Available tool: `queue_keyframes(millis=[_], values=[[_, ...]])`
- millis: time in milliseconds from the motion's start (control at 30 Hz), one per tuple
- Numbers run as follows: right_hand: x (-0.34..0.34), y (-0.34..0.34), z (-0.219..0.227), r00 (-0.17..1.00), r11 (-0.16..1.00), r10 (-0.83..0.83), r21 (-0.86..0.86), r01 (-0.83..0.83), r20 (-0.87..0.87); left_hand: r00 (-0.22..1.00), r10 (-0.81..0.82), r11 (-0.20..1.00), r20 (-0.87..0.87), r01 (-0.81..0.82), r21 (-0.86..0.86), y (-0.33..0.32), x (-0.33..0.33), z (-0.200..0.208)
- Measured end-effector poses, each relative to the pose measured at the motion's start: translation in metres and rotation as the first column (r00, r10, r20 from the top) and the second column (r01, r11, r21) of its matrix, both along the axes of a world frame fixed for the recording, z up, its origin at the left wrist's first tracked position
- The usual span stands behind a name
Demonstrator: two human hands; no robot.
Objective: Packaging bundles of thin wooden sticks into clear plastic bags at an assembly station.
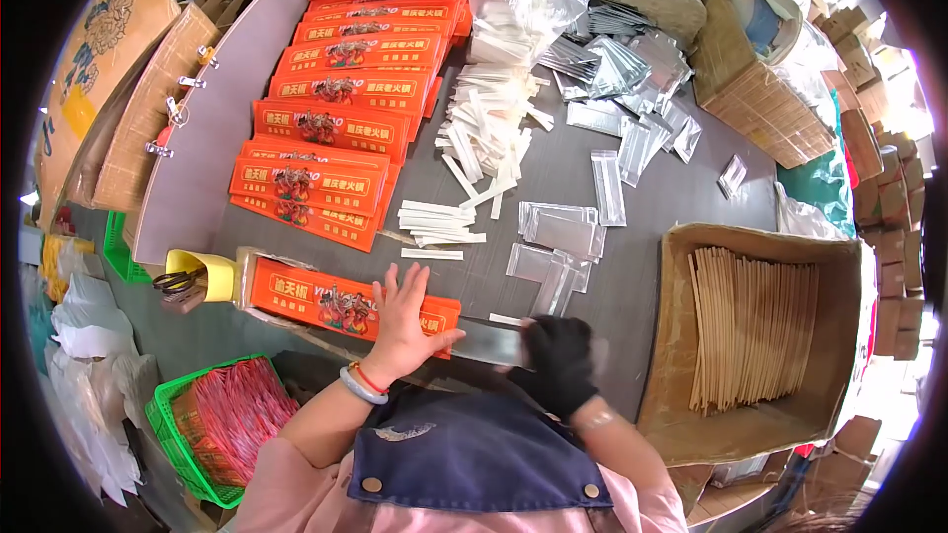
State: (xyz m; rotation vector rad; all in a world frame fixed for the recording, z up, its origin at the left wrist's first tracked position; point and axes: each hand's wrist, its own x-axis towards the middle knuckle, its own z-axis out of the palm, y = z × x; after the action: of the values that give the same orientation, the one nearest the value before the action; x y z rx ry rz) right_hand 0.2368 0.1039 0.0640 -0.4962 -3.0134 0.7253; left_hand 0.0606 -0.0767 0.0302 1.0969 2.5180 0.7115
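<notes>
My left hand (398, 324) lies with fingers spread on an orange-red printed paper sleeve (301, 298), flat at the table's near edge. My right hand (559, 360), in a black glove and slightly blurred, is closed on a flat silver packet (491, 341). The packet's left end meets the sleeve's right end, beside my left thumb; whether it goes inside cannot be made out. Beyond my hands are a small group of white paper strips (439, 221) and several loose silver packets (561, 228).
Overlapping rows of orange-red sleeves (341, 89) cover the back left, beside heaped white strips (489, 128). At right stands a cardboard box (668, 336) of wooden chopsticks (755, 326). A yellow holder (219, 274) with scissors (176, 283) hangs left, above a green basket (183, 439).
</notes>
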Motion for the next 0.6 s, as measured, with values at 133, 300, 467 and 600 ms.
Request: queue_keyframes(millis=[133,300,467,600], values=[[-0.026,-0.01,-0.011,0.976,0.998,0.028,-0.056,-0.041,-0.215,0.983,-0.135,0.987,0.122,0.145,-0.076,0.007,-0.03,0.013],[0.082,0.084,-0.027,0.809,0.792,-0.58,0.162,0.588,-0.099,0.982,-0.094,0.995,-0.162,0.087,-0.051,0.039,-0.082,0.003],[0.2,0.153,-0.057,0.353,0.372,-0.925,0.532,0.76,0.142,0.973,-0.232,0.973,0.021,0.232,-0.005,0.068,-0.071,-0.007],[0.171,0.135,-0.045,0.363,0.408,-0.912,0.527,0.746,0.194,0.932,-0.251,0.968,0.261,0.234,0.097,0.134,0.014,-0.014]])
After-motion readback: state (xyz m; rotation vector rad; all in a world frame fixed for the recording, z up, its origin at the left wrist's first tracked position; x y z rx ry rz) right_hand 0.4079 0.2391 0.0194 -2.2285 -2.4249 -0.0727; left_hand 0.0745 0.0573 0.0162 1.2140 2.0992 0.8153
